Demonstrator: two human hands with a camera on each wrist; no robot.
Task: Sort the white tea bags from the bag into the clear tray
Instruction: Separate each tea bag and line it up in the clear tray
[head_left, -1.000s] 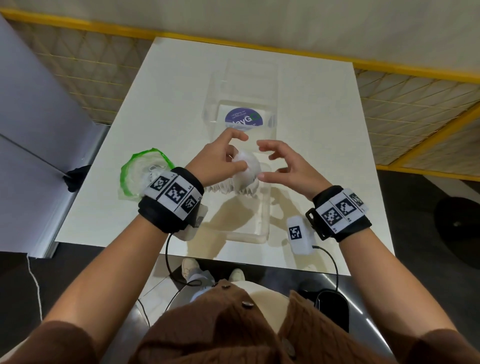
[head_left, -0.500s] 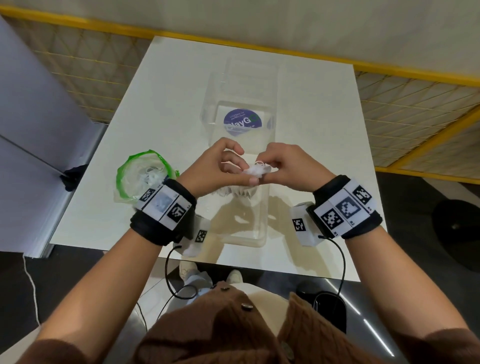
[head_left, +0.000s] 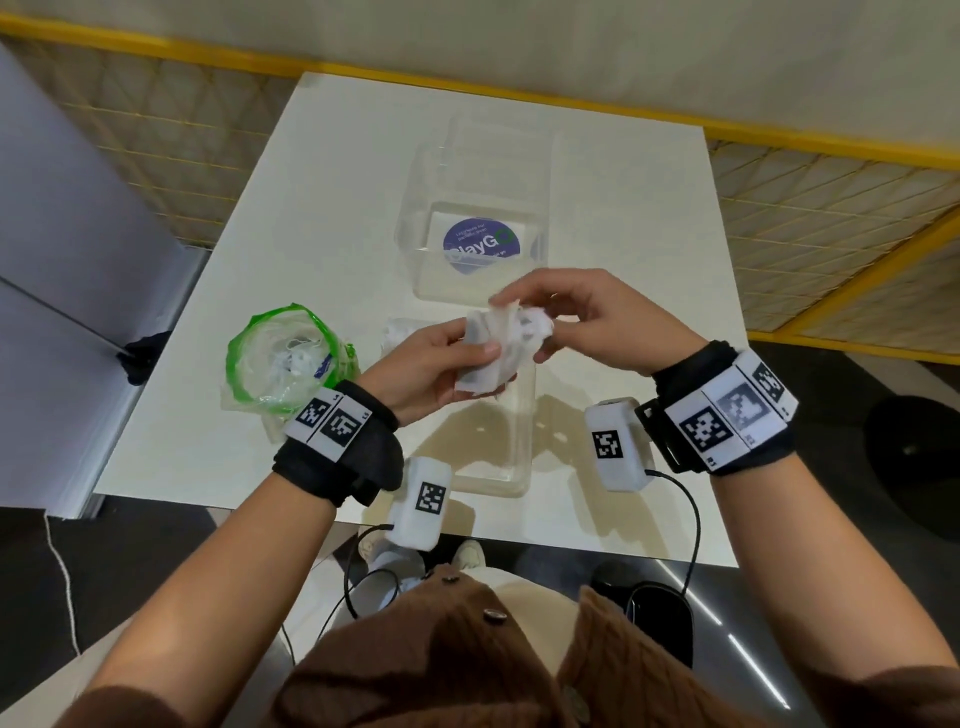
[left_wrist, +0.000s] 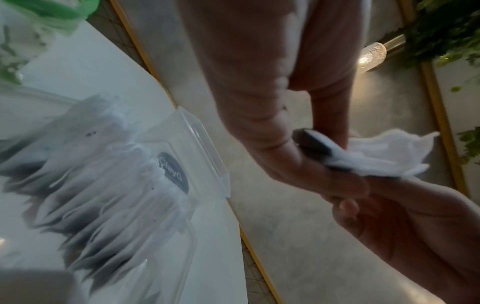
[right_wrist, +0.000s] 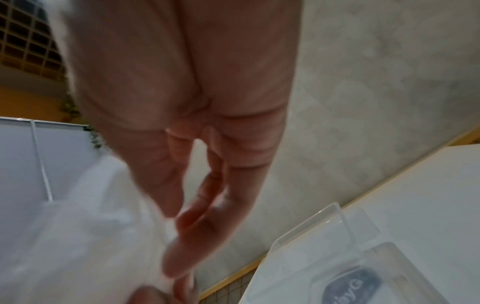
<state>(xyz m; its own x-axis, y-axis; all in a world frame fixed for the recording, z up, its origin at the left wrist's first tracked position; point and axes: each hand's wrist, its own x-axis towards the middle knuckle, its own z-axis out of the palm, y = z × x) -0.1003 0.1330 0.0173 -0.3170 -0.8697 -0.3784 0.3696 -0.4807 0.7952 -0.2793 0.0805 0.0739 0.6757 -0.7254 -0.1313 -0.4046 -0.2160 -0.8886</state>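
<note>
Above the clear tray (head_left: 524, 415) both hands meet on a white tea bag (head_left: 488, 358), left hand (head_left: 431, 366) gripping its lower part, right hand (head_left: 587, 317) pinching its crumpled top, long axis tilted up-right

Even indoor light, sharp from the head, smeared at the wrists.

The head view is bright and mostly crisp, with soft shadows of the arms on the white table (head_left: 322, 218), pale glare on the clear tray (head_left: 524, 457), and strong wide-angle bending at the edges. The left wrist view is dimmer and motion-blurred, and a glowing bulb (left_wrist: 372, 55) flares at upper right. The right wrist view is the softest: the right hand (right_wrist: 182, 102) fills it, out of focus.
</note>
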